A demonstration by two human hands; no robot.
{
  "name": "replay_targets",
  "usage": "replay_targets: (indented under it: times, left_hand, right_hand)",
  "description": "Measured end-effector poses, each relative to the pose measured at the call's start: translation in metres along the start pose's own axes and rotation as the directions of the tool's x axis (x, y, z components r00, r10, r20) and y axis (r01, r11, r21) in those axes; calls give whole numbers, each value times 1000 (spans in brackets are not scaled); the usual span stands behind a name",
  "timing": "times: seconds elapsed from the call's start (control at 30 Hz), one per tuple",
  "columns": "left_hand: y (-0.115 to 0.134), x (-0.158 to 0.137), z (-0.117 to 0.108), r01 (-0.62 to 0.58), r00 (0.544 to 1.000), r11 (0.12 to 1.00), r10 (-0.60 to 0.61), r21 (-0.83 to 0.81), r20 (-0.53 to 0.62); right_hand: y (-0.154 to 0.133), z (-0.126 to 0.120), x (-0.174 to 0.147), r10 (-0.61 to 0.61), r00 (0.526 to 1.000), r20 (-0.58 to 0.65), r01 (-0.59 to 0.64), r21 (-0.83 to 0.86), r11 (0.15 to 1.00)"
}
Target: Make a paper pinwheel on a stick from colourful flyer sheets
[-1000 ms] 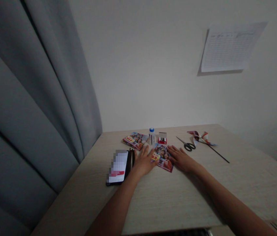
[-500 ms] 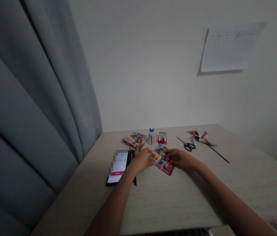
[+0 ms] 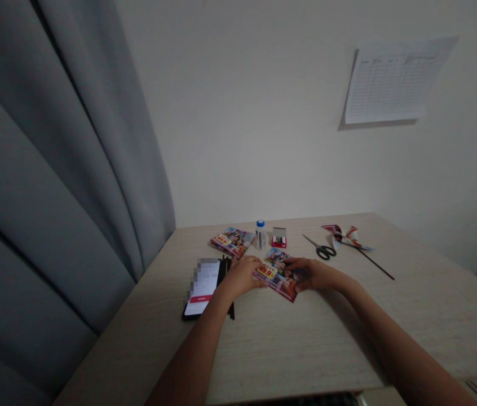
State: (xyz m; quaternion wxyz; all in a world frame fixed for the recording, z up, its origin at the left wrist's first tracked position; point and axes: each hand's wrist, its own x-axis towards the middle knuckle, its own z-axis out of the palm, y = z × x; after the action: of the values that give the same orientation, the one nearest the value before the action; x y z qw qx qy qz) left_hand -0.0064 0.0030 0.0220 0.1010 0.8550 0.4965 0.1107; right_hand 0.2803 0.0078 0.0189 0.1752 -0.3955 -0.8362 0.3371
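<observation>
A colourful printed flyer (image 3: 279, 278) with a yellow price patch lies at a slant near the middle of the table. My left hand (image 3: 244, 272) grips its left edge, thumb toward me. On the opposite edge, my right hand (image 3: 317, 274) has its fingers bent over the paper and the thumb at the near side. Both hands cover parts of the flyer. Beyond it stand a white glue bottle (image 3: 261, 237) with a blue cap and a small open red box (image 3: 279, 242). A stack of similar flyers (image 3: 233, 242) rests behind my left hand.
Left of my left forearm lies a phone (image 3: 202, 290) with a lit screen, beside thin dark sticks (image 3: 232, 311) partly hidden by the arm. Black-handled scissors (image 3: 325, 252) and a paper pinwheel (image 3: 342, 237) on a dark stick lie to the right. A wall bounds the table's back.
My right thumb has shifted slightly toward the near right edge of the flyer. The left hand and the flyer stay almost where they were.
</observation>
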Motion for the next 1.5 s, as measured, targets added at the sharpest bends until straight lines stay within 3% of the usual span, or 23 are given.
replay_targets:
  times: [0.47, 0.7, 1.03, 1.23, 1.4, 1.5]
  left_hand:
    - [-2, 7, 5, -2, 999, 999, 0, -49, -48]
    - [0, 5, -2, 45, 999, 996, -46, -75, -19]
    - [-3, 5, -4, 77, 997, 992, -76, -98, 16]
    - [-5, 4, -6, 101, 994, 992, -98, -76, 47]
    - [1, 2, -11, 121, 991, 989, -116, -87, 59]
    - [3, 5, -7, 111, 994, 988, -110, -108, 10]
  right_hand:
    - [2, 0, 4, -55, 998, -21, 55, -2, 998]
    - [6, -4, 1, -8, 999, 48, 9, -14, 1000]
    - [-6, -10, -2, -102, 994, 51, 102, -13, 995]
    - [-11, -10, -3, -32, 998, -48, 34, 52, 998]
    - [0, -6, 1, 83, 983, -162, -87, -19, 996]
    - [2, -4, 4, 96, 977, -192, -109, -57, 992]
